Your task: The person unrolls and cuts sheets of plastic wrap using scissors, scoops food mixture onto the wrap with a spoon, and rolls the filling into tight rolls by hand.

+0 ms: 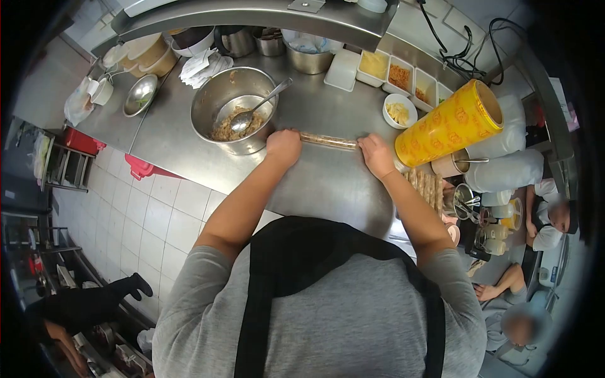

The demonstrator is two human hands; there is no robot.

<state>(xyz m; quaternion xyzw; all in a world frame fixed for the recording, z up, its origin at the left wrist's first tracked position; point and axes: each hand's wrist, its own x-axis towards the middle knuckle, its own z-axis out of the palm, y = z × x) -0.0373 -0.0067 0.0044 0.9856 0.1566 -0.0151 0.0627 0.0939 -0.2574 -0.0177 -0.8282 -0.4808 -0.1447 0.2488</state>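
Note:
A long thin roll of brown filling in clear plastic wrap [329, 140] stretches across the steel counter between my hands. My left hand [283, 148] is closed at its left end, and my right hand [376, 155] is closed at its right end. Left of it stands a steel mixing bowl [208, 104] with brownish filling [228, 128] and a large metal spoon [261, 106] leaning in it. Close to my right hand is a big yellow roll of plastic wrap [444, 123]. Several finished wrapped rolls [426, 188] lie beside my right forearm.
White containers of yellow and orange shreds [398, 77] line the back, with a small white bowl [399, 111] before them. A smaller steel bowl [140, 96] sits far left. Jars and utensils [495, 232] crowd the right, where two people work. Another person [88, 305] stands lower left.

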